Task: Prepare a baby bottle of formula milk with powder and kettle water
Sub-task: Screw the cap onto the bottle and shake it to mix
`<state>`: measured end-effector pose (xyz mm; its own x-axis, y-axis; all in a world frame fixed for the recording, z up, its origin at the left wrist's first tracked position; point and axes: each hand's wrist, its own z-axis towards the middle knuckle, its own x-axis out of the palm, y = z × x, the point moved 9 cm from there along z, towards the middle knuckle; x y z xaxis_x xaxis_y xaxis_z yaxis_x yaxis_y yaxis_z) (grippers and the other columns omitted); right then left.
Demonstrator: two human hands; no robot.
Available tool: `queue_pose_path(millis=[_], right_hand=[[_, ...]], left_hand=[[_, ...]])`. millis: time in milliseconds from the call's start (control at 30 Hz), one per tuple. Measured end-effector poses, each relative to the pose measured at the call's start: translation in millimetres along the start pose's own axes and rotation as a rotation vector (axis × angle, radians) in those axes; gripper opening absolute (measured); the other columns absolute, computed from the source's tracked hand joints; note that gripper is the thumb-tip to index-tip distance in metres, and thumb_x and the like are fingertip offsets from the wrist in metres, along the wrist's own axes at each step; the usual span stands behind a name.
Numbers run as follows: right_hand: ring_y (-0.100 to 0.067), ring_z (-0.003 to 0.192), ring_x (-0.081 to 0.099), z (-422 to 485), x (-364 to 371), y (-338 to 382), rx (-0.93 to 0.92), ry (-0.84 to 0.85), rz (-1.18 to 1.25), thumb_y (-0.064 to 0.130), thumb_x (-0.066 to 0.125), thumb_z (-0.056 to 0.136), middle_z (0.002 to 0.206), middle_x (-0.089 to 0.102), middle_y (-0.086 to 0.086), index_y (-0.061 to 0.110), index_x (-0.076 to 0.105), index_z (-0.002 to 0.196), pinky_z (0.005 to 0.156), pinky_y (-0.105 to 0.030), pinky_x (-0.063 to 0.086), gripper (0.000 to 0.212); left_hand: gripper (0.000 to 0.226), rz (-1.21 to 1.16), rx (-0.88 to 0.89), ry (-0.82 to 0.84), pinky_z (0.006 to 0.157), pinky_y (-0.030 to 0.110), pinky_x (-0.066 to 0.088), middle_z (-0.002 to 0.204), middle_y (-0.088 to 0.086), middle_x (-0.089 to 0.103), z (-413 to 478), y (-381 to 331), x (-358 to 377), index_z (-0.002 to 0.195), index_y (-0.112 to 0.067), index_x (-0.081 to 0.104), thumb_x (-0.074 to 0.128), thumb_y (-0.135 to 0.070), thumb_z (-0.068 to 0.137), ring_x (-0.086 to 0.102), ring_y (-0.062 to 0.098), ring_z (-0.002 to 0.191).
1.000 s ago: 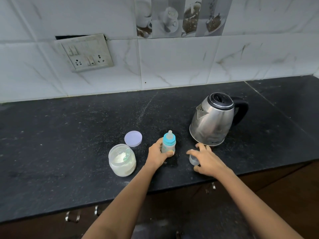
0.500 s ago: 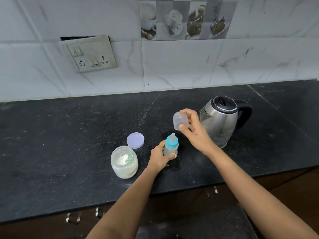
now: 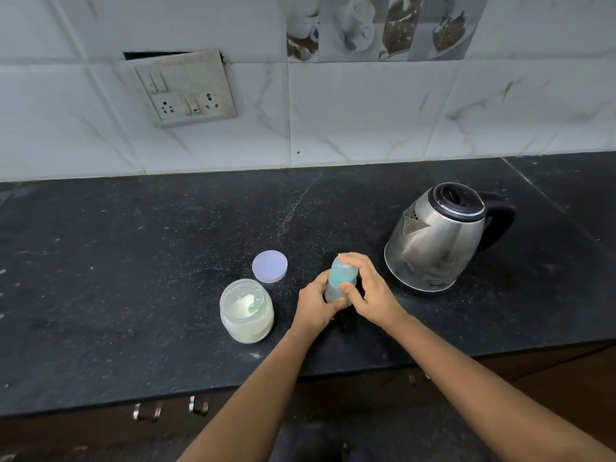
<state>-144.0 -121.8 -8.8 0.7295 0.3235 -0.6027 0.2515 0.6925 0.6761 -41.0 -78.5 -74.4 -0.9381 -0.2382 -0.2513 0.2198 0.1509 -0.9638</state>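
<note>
A small baby bottle [image 3: 333, 293] with a blue collar stands on the black counter [image 3: 133, 261]. My left hand [image 3: 315, 303] grips its body from the left. My right hand [image 3: 370, 291] presses a clear cap [image 3: 343, 271] down over the bottle's top; the teat is hidden under it. An open jar of white formula powder [image 3: 246, 311] stands to the left of the bottle, with a pale scoop inside. Its round lilac lid [image 3: 269, 266] lies flat behind it. A steel kettle [image 3: 436, 238] with a black handle stands to the right, lid closed.
A tiled wall with a loose switch and socket plate [image 3: 186, 88] rises behind the counter. The counter's front edge runs just below my forearms, with dark cabinet fronts and metal handles [image 3: 146, 411] underneath.
My right hand picked the clear cap up from the counter near the kettle, lifted it over the bottle, and now has it down over the bottle's top. My left hand has stayed on the bottle.
</note>
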Motion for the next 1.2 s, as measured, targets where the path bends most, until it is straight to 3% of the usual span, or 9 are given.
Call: queue_pose_path(millis=[167, 267, 333, 433, 633, 733, 833, 1033, 1200], right_hand=[[0.001, 0.130, 0.037, -3.9, 9.1, -6.6, -0.012, -0.083, 0.004, 0.018, 0.049, 0.093, 0.136, 0.042, -0.012, 0.022, 0.033, 0.137, 0.106, -0.016, 0.033, 0.047], [0.008, 0.129, 0.033, -3.8, 9.5, -6.6, -0.023, -0.069, 0.017, 0.027, 0.047, 0.097, 0.135, 0.039, -0.011, 0.023, 0.030, 0.138, 0.105, -0.012, 0.031, 0.044], [0.010, 0.127, 0.033, -4.0, 9.6, -6.1, -0.027, -0.051, 0.027, 0.031, 0.046, 0.099, 0.135, 0.038, -0.010, 0.025, 0.028, 0.138, 0.104, -0.010, 0.030, 0.044], [0.008, 0.127, 0.034, -6.2, 9.3, -7.3, -0.005, -0.015, 0.048, 0.016, 0.054, 0.093, 0.136, 0.037, -0.007, 0.028, 0.026, 0.141, 0.105, -0.012, 0.030, 0.056], [0.014, 0.134, 0.026, -6.8, 15.4, -12.7, 0.089, 0.137, 0.156, 0.006, 0.059, 0.087, 0.147, 0.023, 0.025, 0.043, 0.019, 0.141, 0.109, -0.010, 0.022, 0.077], [0.007, 0.137, 0.028, -0.4, 11.4, -16.7, 0.094, 0.164, 0.169, 0.007, 0.066, 0.087, 0.145, 0.020, 0.040, 0.053, 0.018, 0.142, 0.115, -0.029, 0.030, 0.086], [-0.011, 0.136, 0.040, 9.0, 3.7, -26.6, 0.152, 0.128, 0.258, 0.011, 0.070, 0.085, 0.148, 0.030, 0.029, 0.056, 0.019, 0.142, 0.108, -0.049, 0.040, 0.089], [-0.005, 0.098, 0.061, 26.0, -12.9, -34.8, 0.386, -0.027, 0.673, 0.025, 0.076, 0.069, 0.123, 0.052, 0.009, 0.045, 0.035, 0.137, 0.082, -0.029, 0.053, 0.082], [-0.029, 0.092, 0.069, 34.0, 13.4, -27.6, 0.656, 0.019, 1.250, 0.021, 0.061, 0.080, 0.122, 0.047, -0.007, 0.031, 0.037, 0.139, 0.080, -0.058, 0.056, 0.065]], left_hand=[[0.051, 0.024, 0.036, -0.042, 0.076, 0.008, 0.046, 0.109, -0.012, 0.067, -2.1, -2.5, -2.2, 0.124, -0.026, 0.058, 0.077, -0.020, 0.077, 0.062, 0.002, 0.100], [0.054, 0.149, 0.076, -0.034, 0.090, 0.023, 0.048, 0.114, -0.013, 0.065, -3.6, -3.5, -3.6, 0.127, -0.029, 0.055, 0.076, -0.032, 0.077, 0.059, 0.002, 0.107], [0.067, 0.310, 0.066, -0.055, 0.107, 0.034, 0.038, 0.132, -0.010, 0.057, -6.2, 6.5, -9.0, 0.135, -0.028, 0.047, 0.076, -0.041, 0.076, 0.044, 0.011, 0.130], [0.075, 0.476, 0.011, -0.137, 0.117, 0.032, 0.014, 0.154, 0.001, 0.032, -19.2, 19.4, -20.4, 0.147, -0.019, 0.031, 0.067, -0.042, 0.085, 0.016, 0.021, 0.146], [0.056, 0.676, 0.052, -0.241, 0.116, 0.026, -0.007, 0.156, 0.013, 0.025, -32.5, 14.6, -23.8, 0.148, -0.005, 0.026, 0.033, -0.032, 0.100, 0.012, 0.023, 0.147], [0.067, 0.741, 0.040, -0.247, 0.117, 0.029, -0.007, 0.157, 0.014, 0.022, -35.8, 21.8, -21.3, 0.148, -0.004, 0.026, 0.017, -0.042, 0.094, 0.012, 0.024, 0.147], [0.062, 0.734, -0.014, -0.297, 0.116, 0.025, -0.008, 0.157, 0.012, 0.024, -36.4, 24.6, -26.7, 0.148, -0.006, 0.027, 0.026, -0.041, 0.097, 0.013, 0.021, 0.147], [0.052, 0.696, 0.010, -0.327, 0.116, 0.021, -0.007, 0.157, 0.005, 0.025, -34.3, 25.7, -29.3, 0.147, -0.010, 0.032, 0.041, -0.030, 0.100, 0.012, 0.015, 0.147], [0.050, 0.695, 0.012, -0.345, 0.119, 0.026, 0.001, 0.156, 0.004, 0.027, -33.7, 29.6, -30.5, 0.145, -0.012, 0.035, 0.041, -0.032, 0.100, 0.015, 0.015, 0.147]])
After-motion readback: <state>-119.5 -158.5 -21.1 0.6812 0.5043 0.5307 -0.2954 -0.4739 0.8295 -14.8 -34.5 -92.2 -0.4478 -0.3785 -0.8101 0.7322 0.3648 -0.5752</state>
